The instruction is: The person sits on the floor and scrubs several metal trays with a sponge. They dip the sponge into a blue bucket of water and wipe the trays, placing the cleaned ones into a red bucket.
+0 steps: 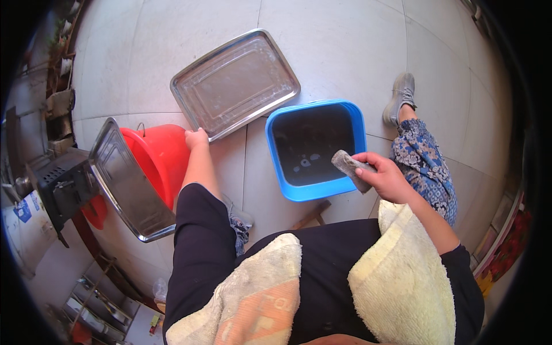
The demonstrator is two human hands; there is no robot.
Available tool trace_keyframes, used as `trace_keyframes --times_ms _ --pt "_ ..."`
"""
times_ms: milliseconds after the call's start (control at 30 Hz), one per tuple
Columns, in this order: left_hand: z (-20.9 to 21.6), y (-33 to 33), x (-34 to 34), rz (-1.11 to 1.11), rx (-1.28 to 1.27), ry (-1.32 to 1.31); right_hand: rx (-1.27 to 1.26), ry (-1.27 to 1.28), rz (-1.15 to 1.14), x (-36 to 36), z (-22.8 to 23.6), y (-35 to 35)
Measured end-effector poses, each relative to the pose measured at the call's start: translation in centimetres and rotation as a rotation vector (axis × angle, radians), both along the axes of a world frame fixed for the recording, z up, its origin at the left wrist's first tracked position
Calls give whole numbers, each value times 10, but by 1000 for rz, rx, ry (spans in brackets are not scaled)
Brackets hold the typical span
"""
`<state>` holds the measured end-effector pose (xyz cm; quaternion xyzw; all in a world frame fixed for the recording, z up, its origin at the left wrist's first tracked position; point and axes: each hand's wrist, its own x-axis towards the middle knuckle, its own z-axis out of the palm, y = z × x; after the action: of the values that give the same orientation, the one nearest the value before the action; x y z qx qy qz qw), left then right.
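My left hand is closed on the near corner of a rectangular metal tray, which is tilted away to the upper right and has whitish streaks on it. My right hand grips a grey, flattish folded piece that looks like a worn rag or scrubbing pad. It hangs over the near right rim of a blue square tub of dark water, with a few pale patches of foam or reflection. Left of my left forearm, a second metal tray leans against a red bucket.
A pale yellow towel drapes down both sides of my chest. My right shoe rests on the tiled floor beyond the tub. A dark metal appliance and a white container stand at the far left. Part of a wooden stool shows below the tub.
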<state>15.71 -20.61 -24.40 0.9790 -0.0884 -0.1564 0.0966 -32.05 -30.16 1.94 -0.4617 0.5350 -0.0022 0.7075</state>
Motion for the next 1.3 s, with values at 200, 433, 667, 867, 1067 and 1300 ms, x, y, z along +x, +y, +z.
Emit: trace_keyframes --times_ms 200,433,667,867,1067,1300 --pt "119 -26 -1 54 -583 541 -161 -30 83 -8 6 8" --pt "317 -24 -27 -29 -862 463 -418 -137 64 0 -39 10" --pt "472 88 -85 -263 -1176 543 -654 59 53 -15 -68 18" --pt "440 178 -120 -60 -1273 950 -301 -67 -77 -18 -96 10" --pt "391 219 -141 130 -1174 1057 -175 -15 -300 29 -123 -15" --pt "371 228 -153 88 -983 1053 -832 646 499 66 -150 23"
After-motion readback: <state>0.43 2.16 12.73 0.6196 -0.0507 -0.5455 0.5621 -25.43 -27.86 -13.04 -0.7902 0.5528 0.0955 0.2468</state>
